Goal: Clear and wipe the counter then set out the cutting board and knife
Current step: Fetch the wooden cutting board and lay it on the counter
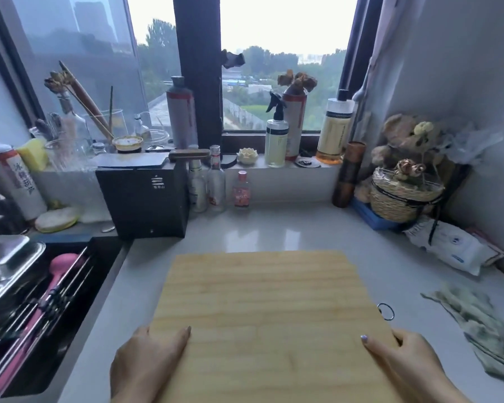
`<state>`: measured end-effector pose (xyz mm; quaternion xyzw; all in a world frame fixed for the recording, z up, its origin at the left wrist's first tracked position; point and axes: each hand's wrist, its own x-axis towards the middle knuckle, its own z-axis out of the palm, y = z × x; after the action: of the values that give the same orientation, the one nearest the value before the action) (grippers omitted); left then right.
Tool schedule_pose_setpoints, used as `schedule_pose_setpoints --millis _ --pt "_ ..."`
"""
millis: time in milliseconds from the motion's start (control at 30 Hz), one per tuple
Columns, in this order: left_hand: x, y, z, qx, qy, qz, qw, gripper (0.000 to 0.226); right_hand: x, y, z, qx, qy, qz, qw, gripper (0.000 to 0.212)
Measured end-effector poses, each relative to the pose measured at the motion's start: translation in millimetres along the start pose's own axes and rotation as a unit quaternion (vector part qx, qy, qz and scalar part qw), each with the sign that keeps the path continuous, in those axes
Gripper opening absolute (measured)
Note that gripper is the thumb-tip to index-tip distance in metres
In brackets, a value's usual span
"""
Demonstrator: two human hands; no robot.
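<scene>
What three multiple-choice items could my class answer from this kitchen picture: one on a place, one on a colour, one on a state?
1. Where does the crumpled cloth lie?
A. In the sink
B. On the counter, right of the cutting board
C. On the windowsill

2. What colour is the spray bottle trigger?
A. Pink
B. Yellow
C. Black

3. How is the cutting board held?
A. By the left hand and right hand, one at each side edge
B. By one hand only
C. By no hand

Answers: 1 B, it lies beside the board's right edge; 2 C, the trigger is black; 3 A, a thumb rests on top at each side.
</scene>
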<state>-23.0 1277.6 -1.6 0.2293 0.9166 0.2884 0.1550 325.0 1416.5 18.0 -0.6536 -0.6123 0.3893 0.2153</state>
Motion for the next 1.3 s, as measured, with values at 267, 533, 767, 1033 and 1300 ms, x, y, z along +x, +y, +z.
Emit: schedule_pose_setpoints --millis 267,533,767,1033,1300 --pt "15 29 21 0.129 0.036 -0.017 0.991 0.061 51 -2 17 -0.036 -0.007 0.017 0.999 0.036" --pt "-5 34 46 0.182 0.116 0.005 0.976 0.085 65 7 44 -0.097 0.083 0.027 0.991 0.07" --pt "-2 37 53 0.164 0.124 -0.005 0.979 0.052 69 -13 69 -0.123 0.154 -0.086 0.977 0.083" --pt "32 48 48 0.064 0.097 0.081 0.99 0.051 91 -108 122 -0.238 -0.074 -0.307 0.919 0.049" --pt "64 55 43 -0.022 0.149 0.091 0.984 0.056 123 -272 188 -0.221 -0.052 -0.475 0.85 0.047"
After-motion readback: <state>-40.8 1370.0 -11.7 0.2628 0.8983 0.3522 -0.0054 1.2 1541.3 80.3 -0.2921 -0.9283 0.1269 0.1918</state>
